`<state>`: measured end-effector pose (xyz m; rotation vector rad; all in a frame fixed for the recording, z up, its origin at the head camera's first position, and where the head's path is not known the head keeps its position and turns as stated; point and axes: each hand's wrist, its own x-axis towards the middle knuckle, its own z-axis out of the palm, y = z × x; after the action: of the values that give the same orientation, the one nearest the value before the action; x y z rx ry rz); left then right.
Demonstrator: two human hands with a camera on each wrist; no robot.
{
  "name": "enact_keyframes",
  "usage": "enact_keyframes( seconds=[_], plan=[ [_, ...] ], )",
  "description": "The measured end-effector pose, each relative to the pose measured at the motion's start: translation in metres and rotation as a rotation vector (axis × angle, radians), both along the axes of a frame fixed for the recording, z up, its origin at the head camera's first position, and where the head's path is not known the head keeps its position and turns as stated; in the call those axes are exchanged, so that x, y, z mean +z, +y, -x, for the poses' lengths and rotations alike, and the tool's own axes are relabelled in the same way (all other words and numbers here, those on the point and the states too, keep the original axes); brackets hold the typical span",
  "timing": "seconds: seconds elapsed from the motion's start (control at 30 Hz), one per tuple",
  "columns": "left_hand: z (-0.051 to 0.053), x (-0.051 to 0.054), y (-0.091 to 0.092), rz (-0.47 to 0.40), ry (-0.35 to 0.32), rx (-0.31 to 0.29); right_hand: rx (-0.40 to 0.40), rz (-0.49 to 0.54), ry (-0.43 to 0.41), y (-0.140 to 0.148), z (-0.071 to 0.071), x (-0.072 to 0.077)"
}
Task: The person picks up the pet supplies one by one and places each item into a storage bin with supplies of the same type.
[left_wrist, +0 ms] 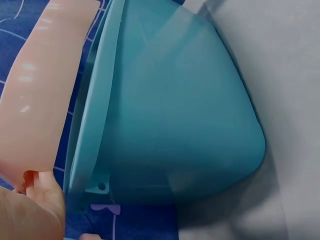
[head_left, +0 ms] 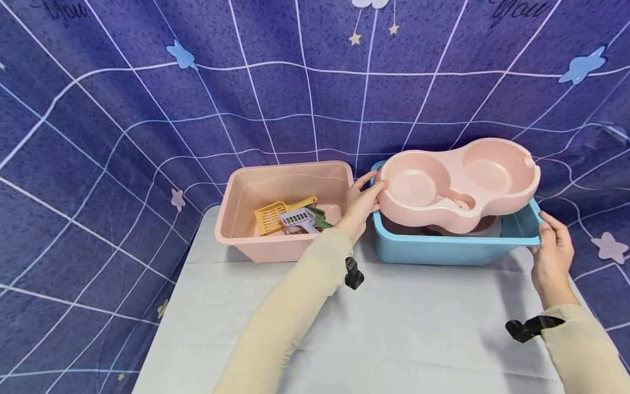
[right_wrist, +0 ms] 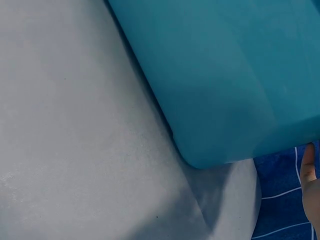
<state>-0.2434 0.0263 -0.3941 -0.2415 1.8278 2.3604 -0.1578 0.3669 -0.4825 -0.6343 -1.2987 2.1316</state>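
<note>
A pink double pet bowl (head_left: pixel 455 186) sits tilted above the blue bin (head_left: pixel 443 249), overlapping its opening. My left hand (head_left: pixel 361 205) pinches the bowl's left end between thumb and fingers; in the left wrist view the hand (left_wrist: pixel 37 207) is at the end of the bowl's side wall (left_wrist: pixel 42 95). At the right end of the bin, my right hand (head_left: pixel 553 251) holds the rim. Only a finger and part of the right hand (right_wrist: pixel 311 175) show in the right wrist view, beside the bin's wall (right_wrist: pixel 215 85). Under the bowl, dark and greyish things in the bin are mostly hidden.
Left of the blue bin stands a pink bin (head_left: pixel 275 249). In it lie a yellow slotted litter scoop (head_left: pixel 270 218), a whitish-grey scoop (head_left: pixel 298 218) and a green item (head_left: pixel 320 219). Both bins stand on a pale-covered table (head_left: pixel 418 323), against a blue patterned curtain (head_left: pixel 275 93).
</note>
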Motion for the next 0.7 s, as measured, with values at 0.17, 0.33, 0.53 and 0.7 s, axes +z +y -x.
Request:
enact_keyframes(
  seconds=[0.17, 0.33, 0.53, 0.7],
  plan=[
    [0.005, -0.003, 0.002, 0.014, -0.01, 0.009, 0.005, 0.002, -0.006, 0.001, -0.001, 0.0],
    [0.008, -0.002, 0.007, 0.033, -0.003, 0.01, 0.01, 0.014, 0.01, 0.001, -0.001, 0.0],
    [0.011, -0.002, 0.013, 0.107, 0.028, -0.007, 0.008, 0.009, 0.027, 0.002, -0.002, -0.001],
    [0.015, -0.002, 0.014, 0.145, 0.062, -0.003, 0.004, 0.006, 0.035, 0.002, -0.001, -0.002]
  ],
)
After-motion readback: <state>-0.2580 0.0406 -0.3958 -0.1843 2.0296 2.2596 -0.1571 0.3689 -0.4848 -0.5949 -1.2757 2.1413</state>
